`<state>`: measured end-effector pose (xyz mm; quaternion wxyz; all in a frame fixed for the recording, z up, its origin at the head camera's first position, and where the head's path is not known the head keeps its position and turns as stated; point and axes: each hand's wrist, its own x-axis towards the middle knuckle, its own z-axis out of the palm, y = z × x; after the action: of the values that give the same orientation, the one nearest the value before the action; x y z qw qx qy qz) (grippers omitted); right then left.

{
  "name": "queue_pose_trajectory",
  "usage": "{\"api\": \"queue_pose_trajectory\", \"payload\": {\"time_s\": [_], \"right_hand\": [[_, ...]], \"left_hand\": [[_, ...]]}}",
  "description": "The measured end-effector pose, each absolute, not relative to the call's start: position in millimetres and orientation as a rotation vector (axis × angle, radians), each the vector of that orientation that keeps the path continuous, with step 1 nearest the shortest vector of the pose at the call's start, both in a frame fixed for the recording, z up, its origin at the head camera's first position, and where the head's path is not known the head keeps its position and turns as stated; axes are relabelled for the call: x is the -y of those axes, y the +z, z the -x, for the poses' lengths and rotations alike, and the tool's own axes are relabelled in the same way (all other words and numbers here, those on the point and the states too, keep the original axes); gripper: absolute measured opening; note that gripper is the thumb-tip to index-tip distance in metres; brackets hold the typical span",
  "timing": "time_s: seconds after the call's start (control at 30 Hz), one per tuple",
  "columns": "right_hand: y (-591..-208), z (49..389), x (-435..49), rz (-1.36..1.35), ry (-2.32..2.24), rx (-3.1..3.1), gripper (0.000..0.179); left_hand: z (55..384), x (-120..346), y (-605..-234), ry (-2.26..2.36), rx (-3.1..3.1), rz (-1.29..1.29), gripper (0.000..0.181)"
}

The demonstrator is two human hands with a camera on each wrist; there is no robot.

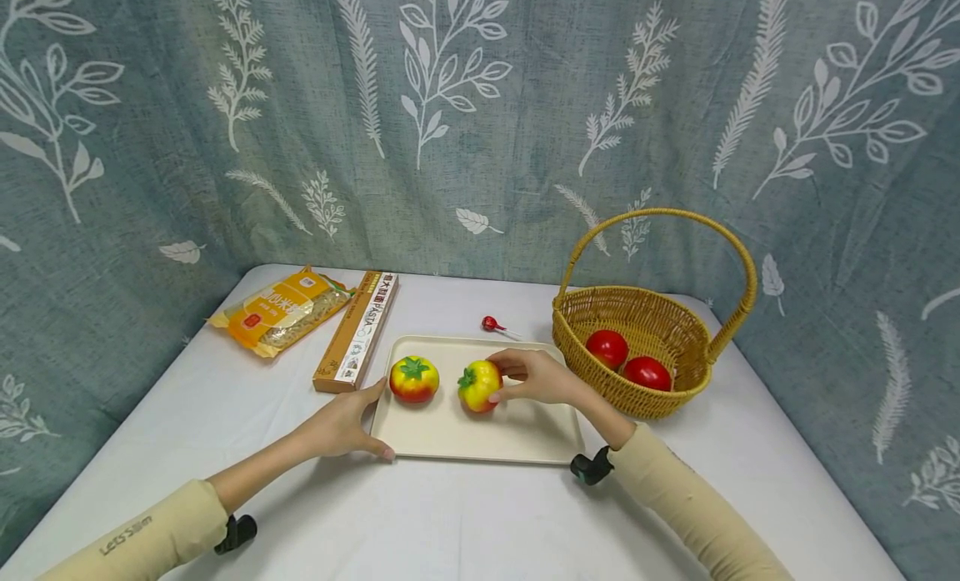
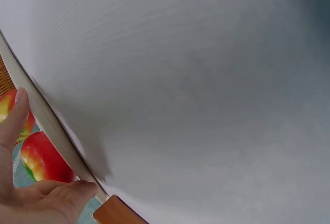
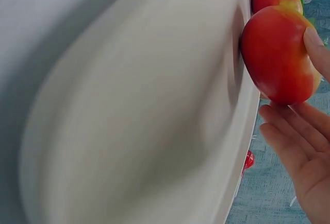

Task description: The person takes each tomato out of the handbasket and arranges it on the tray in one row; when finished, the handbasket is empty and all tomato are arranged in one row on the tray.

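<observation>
Our white counter [image 1: 450, 514], leafy curtain [image 1: 525, 189] behind the tray [image 1: 442, 435]; left hand [image 1: 347, 423] outspread against tray's left, right hand [image 1: 538, 378] half-closed round fruit [image 1: 478, 388].

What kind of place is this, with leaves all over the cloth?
Probably a little pretend set-up rather than a real kitchen: a leaf-print curtain hangs close around a table with a white cloth, where a pasta box and a cream tray are laid out.

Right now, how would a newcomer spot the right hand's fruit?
Find the cream tray on the white table. Around its middle is a yellow-red fruit with green leaves. Unlike the similar fruit nearer the left hand, it is held by the right hand.
</observation>
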<state>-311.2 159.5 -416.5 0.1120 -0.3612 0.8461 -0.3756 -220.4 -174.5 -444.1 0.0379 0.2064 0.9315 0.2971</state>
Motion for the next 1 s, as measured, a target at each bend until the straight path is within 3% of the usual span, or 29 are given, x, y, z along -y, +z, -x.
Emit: {"api": "queue_pose_trajectory", "payload": {"time_s": [1.0], "right_hand": [[-421,323,-160,1.109,-1.006,-2.457,0.064]], "left_hand": [[220,174,-442,0.904,-2.844,-0.619,0.118]]}}
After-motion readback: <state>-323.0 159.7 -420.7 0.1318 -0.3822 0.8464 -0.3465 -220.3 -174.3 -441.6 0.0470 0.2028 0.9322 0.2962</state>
